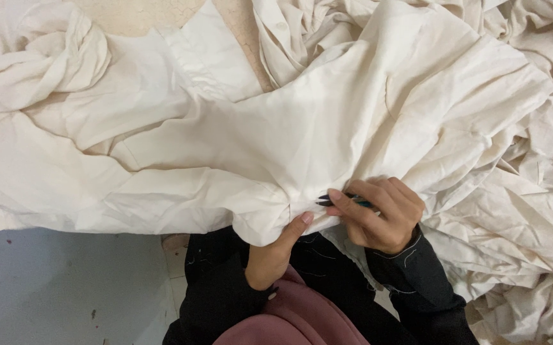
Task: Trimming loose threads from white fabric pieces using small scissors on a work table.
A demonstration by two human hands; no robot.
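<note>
grey floor (53,287), pale cracked surface (136,14)

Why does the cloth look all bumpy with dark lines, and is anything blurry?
In the head view, soft even light falls on the cream fabric, so its folds cast gentle shadows, with no glare. The right hand holding small dark snips and the left hand look sharp; the picture's edges seem slightly stretched.

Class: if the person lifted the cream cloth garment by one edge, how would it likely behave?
The cream cloth garment would probably droop: it lies in soft folds and creases. It likely bunches easily, as under the left hand. It seems unlikely to roll.
</note>
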